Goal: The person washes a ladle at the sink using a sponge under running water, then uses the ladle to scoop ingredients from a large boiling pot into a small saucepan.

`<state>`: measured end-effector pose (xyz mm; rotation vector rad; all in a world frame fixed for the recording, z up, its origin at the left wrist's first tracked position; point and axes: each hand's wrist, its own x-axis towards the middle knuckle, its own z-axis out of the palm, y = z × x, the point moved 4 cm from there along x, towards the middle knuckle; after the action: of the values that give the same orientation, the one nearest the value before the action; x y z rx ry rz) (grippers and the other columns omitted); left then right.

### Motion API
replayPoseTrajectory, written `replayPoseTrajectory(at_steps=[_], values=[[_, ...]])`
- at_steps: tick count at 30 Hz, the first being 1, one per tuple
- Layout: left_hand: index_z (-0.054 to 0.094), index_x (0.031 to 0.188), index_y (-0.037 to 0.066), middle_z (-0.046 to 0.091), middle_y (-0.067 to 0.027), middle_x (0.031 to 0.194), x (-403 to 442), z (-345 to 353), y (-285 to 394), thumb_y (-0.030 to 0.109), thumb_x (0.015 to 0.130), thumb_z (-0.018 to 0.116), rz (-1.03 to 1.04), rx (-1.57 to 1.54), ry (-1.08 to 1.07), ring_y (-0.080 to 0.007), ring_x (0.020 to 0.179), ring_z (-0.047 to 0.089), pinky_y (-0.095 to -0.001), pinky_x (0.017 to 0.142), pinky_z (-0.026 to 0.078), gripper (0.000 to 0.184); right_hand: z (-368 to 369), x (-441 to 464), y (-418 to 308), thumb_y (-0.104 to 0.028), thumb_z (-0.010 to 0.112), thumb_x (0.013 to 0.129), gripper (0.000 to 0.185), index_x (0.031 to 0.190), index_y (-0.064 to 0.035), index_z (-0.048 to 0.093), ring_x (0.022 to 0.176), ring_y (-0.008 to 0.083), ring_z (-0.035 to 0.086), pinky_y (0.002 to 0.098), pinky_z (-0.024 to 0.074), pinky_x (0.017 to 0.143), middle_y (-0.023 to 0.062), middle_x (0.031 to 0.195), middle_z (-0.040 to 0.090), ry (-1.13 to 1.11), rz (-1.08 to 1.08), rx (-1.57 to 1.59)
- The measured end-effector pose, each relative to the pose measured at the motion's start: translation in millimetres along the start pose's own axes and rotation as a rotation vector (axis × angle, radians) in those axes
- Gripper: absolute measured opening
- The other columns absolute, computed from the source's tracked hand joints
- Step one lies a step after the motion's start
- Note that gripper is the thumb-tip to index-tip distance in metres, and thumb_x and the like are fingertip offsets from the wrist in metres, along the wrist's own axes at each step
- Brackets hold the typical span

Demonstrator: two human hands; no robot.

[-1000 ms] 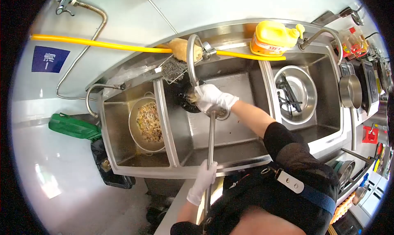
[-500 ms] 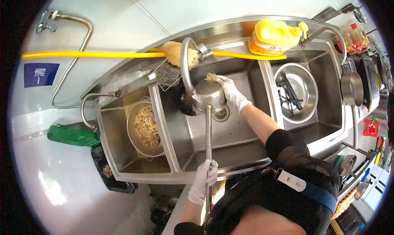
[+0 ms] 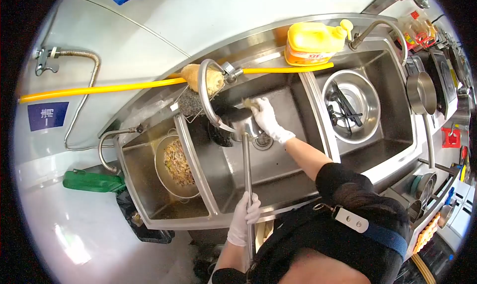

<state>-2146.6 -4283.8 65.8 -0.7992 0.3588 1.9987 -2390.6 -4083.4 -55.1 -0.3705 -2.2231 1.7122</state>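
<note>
My left hand (image 3: 244, 218), in a white glove, is wrapped round the tubular handle of a long-handled metal pot (image 3: 252, 126). The pot is tilted over the middle sink basin, its round body under the curved faucet (image 3: 203, 93), where a short stream of water runs. My gloved right hand (image 3: 268, 120) is closed on a small tan scrubbing pad (image 3: 250, 103) at the pot's far side. Part of the pot's body is hidden by that hand and the faucet.
A strainer pan of food scraps (image 3: 179, 167) sits in the left basin. In the right basin is a steel bowl (image 3: 370, 103) with black utensils. A yellow jug (image 3: 313, 43), loofah (image 3: 208, 79), wire scourer (image 3: 191, 103) and yellow hose (image 3: 104, 89) line the back.
My right hand and the pad have shifted over the pot's far side. The pot looks more tilted. The whole view has turned slightly, and a blue cloth shows at the top.
</note>
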Motion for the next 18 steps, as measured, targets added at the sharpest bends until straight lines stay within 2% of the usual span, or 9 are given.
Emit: replayPoseTrajectory(at_steps=[4, 5, 8, 11, 12, 13, 14, 15, 18], values=[[0.055, 0.095, 0.01, 0.035, 0.0045, 0.058, 6.7, 3.6, 2.8, 0.039, 0.105, 0.039, 0.018, -0.052, -0.004, -0.0047, 0.037, 0.031, -0.0211, 0.03, 0.027, 0.035, 6.9, -51.6, -37.0, -0.006, 0.07, 0.074, 0.02, 0.094, -0.0099, 0.068, 0.094, 0.037, 0.054, 0.0461, 0.0456, 0.082, 0.0161, 0.098, 0.056, -0.224, -0.538, -0.138], [0.055, 0.095, 0.01, 0.035, 0.0045, 0.058, 7.8, 6.0, 5.6, 0.038, 0.105, 0.039, 0.018, -0.076, -0.023, -0.0047, 0.037, 0.031, -0.021, 0.031, 0.026, 0.034, 5.3, -49.3, -45.0, -0.007, 0.071, 0.074, 0.02, 0.093, -0.0108, 0.068, 0.094, 0.0363, 0.054, 0.0455, 0.0456, 0.082, 0.0152, 0.099, 0.056, -0.275, -0.534, -0.173], [0.055, 0.094, 0.01, 0.034, 0.0047, 0.058, -5.7, 13.5, 10.8, 0.038, 0.105, 0.04, 0.123, 0.21, 0.182, -0.005, 0.037, 0.032, -0.0214, 0.032, 0.026, 0.033, 4.8, -35.6, -62.0, -0.012, 0.073, 0.074, 0.016, 0.089, -0.0134, 0.069, 0.095, 0.0345, 0.055, 0.0445, 0.0458, 0.082, 0.0114, 0.102, 0.058, -0.417, -0.473, -0.269], [0.054, 0.093, 0.011, 0.035, 0.0046, 0.058, -14.0, 12.1, 18.4, 0.038, 0.104, 0.041, 0.161, 0.346, 0.24, -0.0057, 0.038, 0.032, -0.0219, 0.033, 0.026, 0.032, 17.6, -21.3, -61.0, -0.011, 0.07, 0.077, 0.013, 0.09, -0.0119, 0.07, 0.093, 0.0355, 0.056, 0.0454, 0.0466, 0.082, 0.012, 0.101, 0.06, -0.235, -0.421, -0.165], [0.053, 0.091, 0.011, 0.037, 0.0041, 0.058, -19.9, 16.6, 16.1, 0.038, 0.104, 0.042, 0.16, 0.452, 0.347, -0.0063, 0.038, 0.032, -0.0228, 0.034, 0.025, 0.032, 18.2, -7.2, -58.5, -0.011, 0.067, 0.08, 0.012, 0.092, -0.009, 0.071, 0.093, 0.0365, 0.057, 0.0451, 0.0475, 0.082, 0.0147, 0.095, 0.061, -0.167, -0.278, -0.123], [0.052, 0.09, 0.011, 0.037, 0.0046, 0.057, -21.6, 17.0, 11.7, 0.038, 0.104, 0.042, 0.146, 0.49, 0.361, -0.006, 0.038, 0.032, -0.0228, 0.033, 0.025, 0.032, 15.5, 8.0, -49.9, -0.009, 0.064, 0.082, 0.013, 0.093, -0.0066, 0.071, 0.093, 0.038, 0.057, 0.044, 0.0482, 0.082, 0.0174, 0.092, 0.061, -0.284, -0.142, -0.134], [0.052, 0.089, 0.012, 0.037, 0.005, 0.057, -26.5, 15.8, 7.7, 0.039, 0.104, 0.042, 0.126, 0.529, 0.382, -0.0057, 0.038, 0.031, -0.0228, 0.033, 0.025, 0.032, 12.4, 4.1, -49.5, -0.009, 0.064, 0.082, 0.013, 0.094, -0.0069, 0.071, 0.093, 0.0381, 0.057, 0.0437, 0.0483, 0.082, 0.0175, 0.093, 0.061, -0.288, -0.127, -0.083], [0.052, 0.089, 0.012, 0.036, 0.0054, 0.056, -29.1, 14.9, 8.4, 0.039, 0.104, 0.042, 0.112, 0.57, 0.399, -0.0054, 0.038, 0.031, -0.0229, 0.032, 0.025, 0.032, 11.6, 3.9, -50.7, -0.008, 0.064, 0.083, 0.014, 0.094, -0.0071, 0.071, 0.093, 0.0383, 0.057, 0.0434, 0.0483, 0.082, 0.0177, 0.095, 0.06, -0.291, -0.12, -0.031], [0.051, 0.087, 0.012, 0.035, 0.0056, 0.056, -23.5, 11.3, 12.6, 0.04, 0.103, 0.043, 0.105, 0.615, 0.412, -0.0056, 0.038, 0.031, -0.0231, 0.033, 0.025, 0.033, 8.7, -42.6, -60.7, -0.009, 0.065, 0.08, 0.022, 0.102, -0.0104, 0.069, 0.092, 0.0367, 0.056, 0.0435, 0.0479, 0.082, 0.0159, 0.098, 0.058, -0.318, -0.406, -0.139]])
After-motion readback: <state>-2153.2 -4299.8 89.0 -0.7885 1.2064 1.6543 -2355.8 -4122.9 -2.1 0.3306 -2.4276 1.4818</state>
